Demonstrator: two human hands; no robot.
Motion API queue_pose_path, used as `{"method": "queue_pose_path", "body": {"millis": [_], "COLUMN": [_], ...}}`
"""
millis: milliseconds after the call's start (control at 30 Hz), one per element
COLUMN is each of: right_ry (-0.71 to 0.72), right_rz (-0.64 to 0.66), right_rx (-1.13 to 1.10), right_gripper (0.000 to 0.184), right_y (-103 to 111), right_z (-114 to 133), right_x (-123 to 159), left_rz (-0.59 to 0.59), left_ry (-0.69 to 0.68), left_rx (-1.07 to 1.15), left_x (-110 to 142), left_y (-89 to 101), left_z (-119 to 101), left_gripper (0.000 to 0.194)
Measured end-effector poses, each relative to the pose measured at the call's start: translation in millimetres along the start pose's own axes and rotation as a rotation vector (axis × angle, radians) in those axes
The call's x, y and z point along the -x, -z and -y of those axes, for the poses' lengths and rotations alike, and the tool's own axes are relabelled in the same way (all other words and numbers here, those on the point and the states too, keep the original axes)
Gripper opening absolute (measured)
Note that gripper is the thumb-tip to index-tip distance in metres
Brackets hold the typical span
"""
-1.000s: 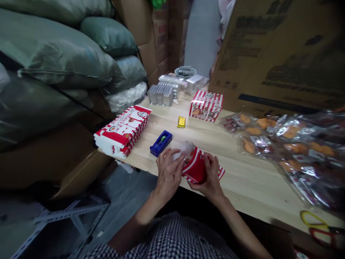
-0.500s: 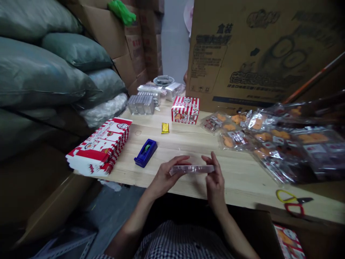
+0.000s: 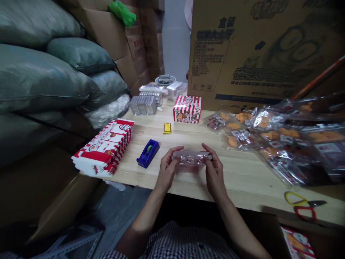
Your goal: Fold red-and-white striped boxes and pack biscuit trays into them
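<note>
Between my two hands I hold a clear plastic tray [image 3: 192, 158] above the near part of the wooden table [image 3: 185, 185]. My left hand [image 3: 167, 167] grips its left end, thumb in front and fingers behind. On the right end, my right hand [image 3: 215, 171] is closed in the same way. The tray's shiny near side faces me; what lies inside, if anything, I cannot make out. A blue tape dispenser [image 3: 147, 154] stands left of my left hand. Farther back lie a small yellow packet [image 3: 167, 127] and a red-and-white striped box [image 3: 187, 109].
Flattened striped cartons [image 3: 105, 147] are stacked at the left edge. Clear packs with orange pieces [image 3: 269, 135] cover the right side. Scissors [image 3: 306, 205] lie at the near right edge. Clear trays [image 3: 142, 104] stand at the back, beside a large cardboard box [image 3: 212, 68].
The tray has tipped, so its shiny side now shows instead of a thin edge. Both hands have shifted their grip at its ends. The view has turned slightly.
</note>
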State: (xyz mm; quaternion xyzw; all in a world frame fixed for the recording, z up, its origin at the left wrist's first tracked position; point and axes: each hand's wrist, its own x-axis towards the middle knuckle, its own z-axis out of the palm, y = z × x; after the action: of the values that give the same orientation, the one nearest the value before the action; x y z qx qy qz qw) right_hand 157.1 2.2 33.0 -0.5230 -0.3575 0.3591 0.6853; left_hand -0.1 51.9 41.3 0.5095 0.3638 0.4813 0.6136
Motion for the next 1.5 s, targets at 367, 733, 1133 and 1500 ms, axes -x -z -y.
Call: {"method": "queue_pose_path", "body": {"millis": [367,733,1133,1500], "right_ry": [-0.132,-0.130,-0.120,-0.103], "right_rz": [-0.069,-0.030,-0.144,-0.202], "right_rx": [-0.318,-0.368,-0.371,-0.278], "right_gripper": [0.025,0.028,0.018,0.007], "right_y": [-5.1,-10.7,-18.8,-20.2], "right_z": [-9.8,-11.6,-12.8,-8.8], "right_x": [-21.3,-15.0,-12.7,-24.7], "left_rz": [-0.029,-0.094,-0.177,-0.173], "left_ry": [0.006,-0.015,-0.065,-0.032], "left_rx": [0.128,0.045,0.029,0.076], "left_x": [-10.4,-19.0,-23.5,-41.8], "left_y": [-9.5,-9.7,-24.8,-19.6], "left_z": [2.6,6.1,7.7,16.7], "left_gripper": [0.018,0.005,0.028,0.006]}}
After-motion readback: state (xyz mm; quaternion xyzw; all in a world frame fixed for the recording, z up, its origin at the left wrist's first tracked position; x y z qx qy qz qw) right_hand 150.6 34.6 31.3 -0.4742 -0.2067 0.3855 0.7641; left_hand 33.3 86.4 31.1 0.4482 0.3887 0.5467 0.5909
